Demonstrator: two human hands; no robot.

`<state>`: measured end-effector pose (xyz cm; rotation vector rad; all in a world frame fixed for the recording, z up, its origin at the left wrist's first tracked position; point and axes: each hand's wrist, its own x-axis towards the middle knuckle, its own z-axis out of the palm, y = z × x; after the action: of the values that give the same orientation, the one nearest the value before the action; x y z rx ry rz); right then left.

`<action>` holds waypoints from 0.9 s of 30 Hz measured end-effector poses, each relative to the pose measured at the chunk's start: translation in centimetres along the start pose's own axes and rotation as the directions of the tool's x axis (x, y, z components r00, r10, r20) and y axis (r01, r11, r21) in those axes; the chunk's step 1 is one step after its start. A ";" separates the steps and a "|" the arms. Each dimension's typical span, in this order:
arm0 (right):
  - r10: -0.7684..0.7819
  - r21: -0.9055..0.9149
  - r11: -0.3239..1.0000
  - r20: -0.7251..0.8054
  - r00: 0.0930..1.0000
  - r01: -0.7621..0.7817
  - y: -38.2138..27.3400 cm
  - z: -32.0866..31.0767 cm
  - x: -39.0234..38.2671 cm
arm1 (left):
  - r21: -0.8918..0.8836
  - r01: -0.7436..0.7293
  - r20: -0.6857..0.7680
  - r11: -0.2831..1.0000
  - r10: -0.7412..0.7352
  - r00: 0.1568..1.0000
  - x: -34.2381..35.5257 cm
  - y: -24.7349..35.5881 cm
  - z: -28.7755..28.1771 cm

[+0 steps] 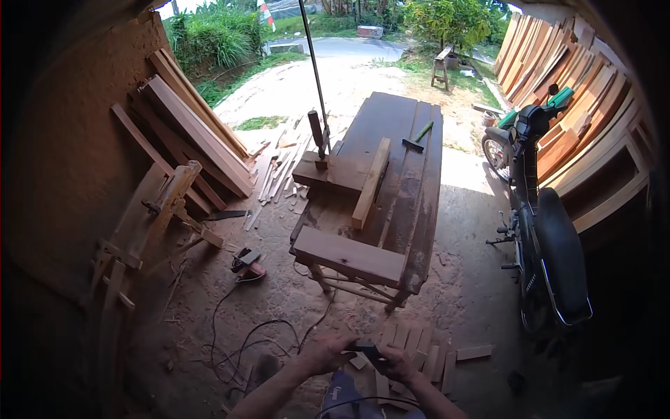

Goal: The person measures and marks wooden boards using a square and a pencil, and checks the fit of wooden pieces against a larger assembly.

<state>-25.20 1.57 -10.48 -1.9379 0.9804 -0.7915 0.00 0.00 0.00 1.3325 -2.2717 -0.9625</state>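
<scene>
**Two hands, one small dark thing**

Left to right: leaning planks [202,133], one power tool [246,264] on the dirt, one workbench [391,188] with one hammer [417,137], one motorbike [541,216]. Low down, left hand [324,353] and right hand [399,363] both grip a dark object [364,349]; too small and blurry to identify.

Both bare forearms rise from the lower edge of the frame and converge at bottom centre. The left hand [326,353] is curled, knuckles up, fingers closed at its inner side. The right hand [399,363] sits just beside it, slightly lower, fingers bent inward, wrists angled toward each other.
</scene>
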 end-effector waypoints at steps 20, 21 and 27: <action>0.551 -0.004 0.809 -0.340 0.762 -0.587 0.4 -11.4 19.9 | 0.398 -0.257 0.133 0.881 0.222 0.966 7.4 -1.0 -13.8; 0.609 0.020 0.782 -0.240 0.756 -0.624 0.4 -11.4 20.1 | 0.404 -0.262 0.126 0.876 0.231 0.965 7.8 -1.2 -13.9; 0.613 -0.003 0.768 -0.283 0.738 -0.640 2.7 -10.8 19.6 | 0.433 -0.305 0.169 0.848 0.255 0.952 12.1 -1.0 -13.7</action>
<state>-24.84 -20.13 -4.34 -1.4271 1.7509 -0.6078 2.56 -15.97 8.44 1.0738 -2.7950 -0.4191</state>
